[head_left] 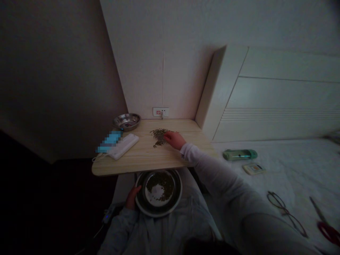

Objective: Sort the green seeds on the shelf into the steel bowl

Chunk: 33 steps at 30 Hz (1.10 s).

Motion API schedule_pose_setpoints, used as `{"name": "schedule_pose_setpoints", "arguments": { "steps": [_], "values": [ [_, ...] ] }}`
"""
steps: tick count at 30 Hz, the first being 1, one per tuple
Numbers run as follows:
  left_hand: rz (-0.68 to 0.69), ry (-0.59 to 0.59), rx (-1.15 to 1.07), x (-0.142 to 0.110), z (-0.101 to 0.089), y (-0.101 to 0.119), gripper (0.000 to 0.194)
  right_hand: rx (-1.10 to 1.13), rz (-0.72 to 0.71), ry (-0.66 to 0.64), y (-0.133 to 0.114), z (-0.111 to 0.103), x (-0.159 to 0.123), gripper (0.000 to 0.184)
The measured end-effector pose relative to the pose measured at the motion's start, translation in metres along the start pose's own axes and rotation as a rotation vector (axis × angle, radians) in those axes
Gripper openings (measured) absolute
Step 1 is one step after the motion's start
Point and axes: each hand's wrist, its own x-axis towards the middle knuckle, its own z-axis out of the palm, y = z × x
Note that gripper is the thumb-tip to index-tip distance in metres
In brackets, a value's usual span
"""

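Observation:
My left hand [132,197] grips the left rim of a round bowl [159,213] on my lap, its thumb over the edge. Small dark green bits, perhaps beans or seeds, lie in a ring inside it around a pale bare patch. Over the wooden table, my right hand [175,139] has its fingers curled and pressed together at the right side of a scattered pile of similar small bits [159,136]. Whatever is between those fingertips is too small to make out.
A steel bowl [126,122] stands at the table's back left, near a white power strip [124,146] and a blurred-out blue screen. On the bed at right lie a green bottle [239,154], a small pale device [253,169], glasses [287,212] and red-handled scissors [328,230].

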Motion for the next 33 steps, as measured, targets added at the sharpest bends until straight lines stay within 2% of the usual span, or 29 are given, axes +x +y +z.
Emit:
{"name": "schedule_pose_setpoints", "arguments": {
  "steps": [9, 25, 33],
  "values": [
    [-0.040, -0.004, -0.037, 0.004, -0.005, -0.006, 0.019, -0.059, -0.025, -0.087, -0.018, 0.015, 0.005, 0.028],
    [-0.083, -0.045, -0.090, 0.000, -0.002, -0.003, 0.019, -0.101, 0.001, -0.103, -0.017, 0.024, 0.010, 0.028],
    [-0.026, -0.031, -0.111, 0.010, -0.006, -0.013, 0.023, -0.075, -0.002, -0.140, -0.020, 0.020, 0.012, 0.026]
  ]
}}
